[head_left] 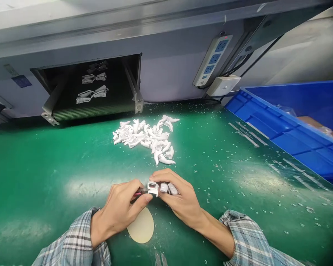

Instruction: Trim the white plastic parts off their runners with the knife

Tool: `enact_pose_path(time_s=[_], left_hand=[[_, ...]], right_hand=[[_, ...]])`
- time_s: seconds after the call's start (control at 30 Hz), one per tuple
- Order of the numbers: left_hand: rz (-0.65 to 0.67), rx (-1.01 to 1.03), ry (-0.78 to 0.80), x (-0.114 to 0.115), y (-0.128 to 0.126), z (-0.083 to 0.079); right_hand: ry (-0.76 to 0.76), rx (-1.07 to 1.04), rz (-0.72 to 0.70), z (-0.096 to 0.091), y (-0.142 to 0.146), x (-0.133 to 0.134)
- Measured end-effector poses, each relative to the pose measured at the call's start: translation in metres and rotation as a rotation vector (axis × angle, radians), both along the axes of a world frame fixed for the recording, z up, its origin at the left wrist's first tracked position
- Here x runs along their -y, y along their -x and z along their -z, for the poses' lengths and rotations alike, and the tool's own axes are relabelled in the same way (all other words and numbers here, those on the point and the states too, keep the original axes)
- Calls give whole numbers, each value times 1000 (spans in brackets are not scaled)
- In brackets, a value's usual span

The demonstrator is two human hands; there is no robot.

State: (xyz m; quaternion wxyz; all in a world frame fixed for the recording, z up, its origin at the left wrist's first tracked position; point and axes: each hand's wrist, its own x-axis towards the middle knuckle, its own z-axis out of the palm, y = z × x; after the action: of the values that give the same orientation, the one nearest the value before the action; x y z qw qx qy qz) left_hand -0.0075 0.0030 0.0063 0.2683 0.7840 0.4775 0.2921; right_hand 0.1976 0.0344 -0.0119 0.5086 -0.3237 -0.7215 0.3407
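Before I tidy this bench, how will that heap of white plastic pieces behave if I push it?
The white plastic pieces look light and fairly stiff, so they will probably keep their shape. Their curved, hooked forms overlap loosely, so several may shift together. On the green mat they could slide easily, though their uneven shapes should limit rolling.

To your right, a blue plastic crate point(288, 129) sits at the edge of the green bench mat point(252, 225), which is scattered with small clear flecks. Ahead, a white power strip point(211, 61) is fixed to the grey panel point(166, 74), just beside a white junction box point(223, 85). A beige oval pad point(141, 229) lies on the mat near you.
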Motion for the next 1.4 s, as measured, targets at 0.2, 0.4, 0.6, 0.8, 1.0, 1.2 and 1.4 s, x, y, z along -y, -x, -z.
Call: enact_pose_path(time_s=[0.2,0.4,0.6,0.8,1.0,1.2,1.4], left_hand=[[18,23,78,2,-2,0],[47,63,149,3,-3,0],[63,31,182,0,-2,-3],[92,47,198,-2,0,-2],[110,45,203,-3,2,-1],[57,89,98,-2,2,2],[-132,243,107,-2,-2,1]], right_hand=[[-52,12,3,-2,1,2],[-77,22,9,-2,0,3],[-76,48,9,1,0,2],[-65,60,7,0,-1,4],[-56,63,10,-2,-1,5],[47,69,-18,-3,2,5],[628,-36,-140,-4,10,10]])
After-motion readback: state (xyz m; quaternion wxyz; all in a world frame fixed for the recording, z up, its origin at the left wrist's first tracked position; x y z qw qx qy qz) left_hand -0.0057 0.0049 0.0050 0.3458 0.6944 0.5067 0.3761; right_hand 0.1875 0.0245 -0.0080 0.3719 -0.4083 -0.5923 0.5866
